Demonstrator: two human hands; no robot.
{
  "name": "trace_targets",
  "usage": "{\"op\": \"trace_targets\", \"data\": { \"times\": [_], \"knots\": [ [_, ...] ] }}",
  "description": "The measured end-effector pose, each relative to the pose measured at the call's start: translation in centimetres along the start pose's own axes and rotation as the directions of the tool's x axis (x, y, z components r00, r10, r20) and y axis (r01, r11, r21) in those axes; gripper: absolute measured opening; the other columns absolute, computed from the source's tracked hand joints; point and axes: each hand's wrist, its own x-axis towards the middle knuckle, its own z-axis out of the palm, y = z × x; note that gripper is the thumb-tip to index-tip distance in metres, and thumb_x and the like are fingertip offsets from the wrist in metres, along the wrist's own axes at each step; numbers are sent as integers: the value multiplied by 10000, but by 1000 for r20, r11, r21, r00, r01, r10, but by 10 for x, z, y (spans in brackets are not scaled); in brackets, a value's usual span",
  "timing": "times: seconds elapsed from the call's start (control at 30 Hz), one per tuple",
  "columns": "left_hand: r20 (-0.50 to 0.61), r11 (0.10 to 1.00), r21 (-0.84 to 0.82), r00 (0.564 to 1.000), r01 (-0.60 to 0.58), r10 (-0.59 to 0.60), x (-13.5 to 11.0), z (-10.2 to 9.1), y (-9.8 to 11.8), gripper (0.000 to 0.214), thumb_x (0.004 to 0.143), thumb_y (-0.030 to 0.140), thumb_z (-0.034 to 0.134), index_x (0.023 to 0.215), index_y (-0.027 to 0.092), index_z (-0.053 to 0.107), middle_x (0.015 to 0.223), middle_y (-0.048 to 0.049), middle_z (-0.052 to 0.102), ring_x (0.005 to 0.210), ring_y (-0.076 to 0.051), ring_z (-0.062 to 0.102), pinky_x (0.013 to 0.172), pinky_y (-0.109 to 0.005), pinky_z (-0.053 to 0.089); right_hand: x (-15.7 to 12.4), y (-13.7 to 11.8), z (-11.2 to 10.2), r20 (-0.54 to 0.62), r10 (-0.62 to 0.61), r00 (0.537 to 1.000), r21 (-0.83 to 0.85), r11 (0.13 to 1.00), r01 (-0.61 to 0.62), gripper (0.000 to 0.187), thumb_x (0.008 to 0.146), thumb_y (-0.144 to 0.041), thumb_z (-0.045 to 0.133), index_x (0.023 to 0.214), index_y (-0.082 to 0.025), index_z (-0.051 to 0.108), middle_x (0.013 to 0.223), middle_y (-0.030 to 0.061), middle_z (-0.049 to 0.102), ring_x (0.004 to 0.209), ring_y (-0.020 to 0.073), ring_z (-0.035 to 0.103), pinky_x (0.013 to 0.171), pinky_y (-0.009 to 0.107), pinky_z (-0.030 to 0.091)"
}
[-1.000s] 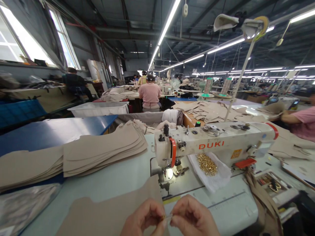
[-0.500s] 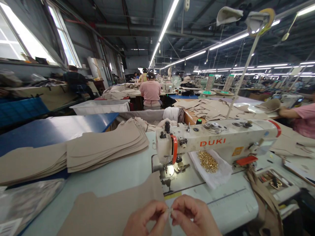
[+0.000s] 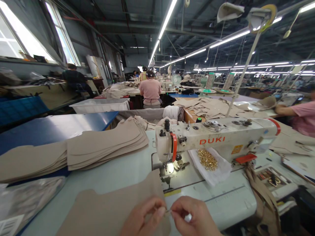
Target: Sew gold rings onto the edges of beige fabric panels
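Two hands pinch a tiny thing at the bottom middle of the frame.

The left hand (image 3: 144, 219) and right hand (image 3: 194, 218) each have their grip pressed on a small thin piece (image 3: 168, 211), just above the tan fabric piece (image 3: 110, 209), below the sewing machine (image 3: 216, 139).

The sewing machine (image 3: 216, 139) is showing off-white with orange-red lettering and an orange-red guard, and gold rings (image 3: 207, 159) are gleaming on a white cloth (image 3: 219, 172) under it. Plain beige fabric pieces (image 3: 103, 144) are lying on a pale grey-green worktop (image 3: 118, 173), beside a deep blue table (image 3: 56, 129).
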Motion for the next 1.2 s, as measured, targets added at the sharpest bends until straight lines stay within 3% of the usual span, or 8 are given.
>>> {"op": "trace_targets", "data": {
  "times": [0.1, 0.17, 0.3, 0.47, 0.7, 0.9, 1.07, 1.2],
  "knots": [
    [-149, 976, 212, 985, -56, 88, 23, -12, -28, 224, 879, 326, 456, 877, 199, 641, 904, -51, 687, 883, -229, 634, 817, -335, 511, 1, 5, 1, -3, 168, 986, 102, 981, -166, 126, 696, -133, 523, 642, -168, 632, 563, -13, 602, 521, 109, 535, 488, 182, 382],
    [-239, 908, 412, 951, -81, 194, 39, -14, -52, 234, 818, 287, 529, 991, 173, 637, 1058, -103, 667, 1022, -278, 601, 928, -443, 478, 1, 9, -2, 19, 247, 969, 152, 957, -247, 127, 702, -148, 520, 629, -165, 622, 549, -18, 588, 516, 107, 520, 491, 189, 371],
    [-205, 786, 599, 920, -153, 335, 50, -3, -80, 300, 818, 249, 539, 1097, 166, 610, 1107, -115, 645, 1053, -275, 588, 935, -463, 497, 6, 19, -6, 23, 331, 943, 232, 916, -327, 115, 694, -147, 529, 615, -166, 610, 524, -29, 583, 504, 106, 527, 491, 193, 378],
    [-162, 767, 611, 917, -197, 365, 45, 9, -75, 302, 826, 238, 528, 1105, 151, 603, 1111, -125, 645, 1055, -280, 595, 906, -460, 524, 38, 33, 4, 51, 436, 898, 278, 858, -432, 138, 644, -69, 523, 581, -161, 605, 456, -64, 550, 413, 76, 488, 445, 173, 356],
    [-196, 797, 573, 911, -194, 363, 45, 9, -73, 344, 796, 208, 554, 1139, 179, 553, 1082, -104, 662, 1026, -283, 621, 878, -467, 531, 90, 34, 21, 180, 533, 827, 221, 797, -562, 205, 640, -40, 532, 493, -180, 558, 411, -64, 551, 365, 89, 510, 410, 173, 393],
    [-217, 806, 556, 901, -203, 376, 44, 9, -71, 337, 780, 208, 569, 1116, 178, 564, 1069, -107, 661, 1012, -285, 618, 872, -460, 537, 99, 32, 19, 255, 556, 791, 153, 785, -601, 221, 640, -43, 555, 465, -178, 548, 407, -52, 573, 368, 90, 533, 422, 170, 418],
    [-138, 767, 558, 875, -318, 464, 49, 10, -67, 178, 853, 170, 477, 957, 192, 620, 943, -80, 672, 904, -231, 626, 821, -389, 553, 103, 30, 16, 277, 559, 781, 121, 787, -606, 216, 639, -39, 532, 477, -181, 546, 415, -51, 571, 348, 92, 521, 396, 179, 412],
    [-109, 756, 562, 876, -336, 471, 56, 13, -66, 246, 913, 156, 398, 834, 197, 628, 853, -55, 667, 833, -200, 621, 774, -341, 552, 104, 25, 13, 293, 556, 778, 102, 791, -604, 243, 624, -14, 498, 454, -184, 530, 401, -54, 543, 338, 88, 509, 366, 171, 393]
  ]
}}
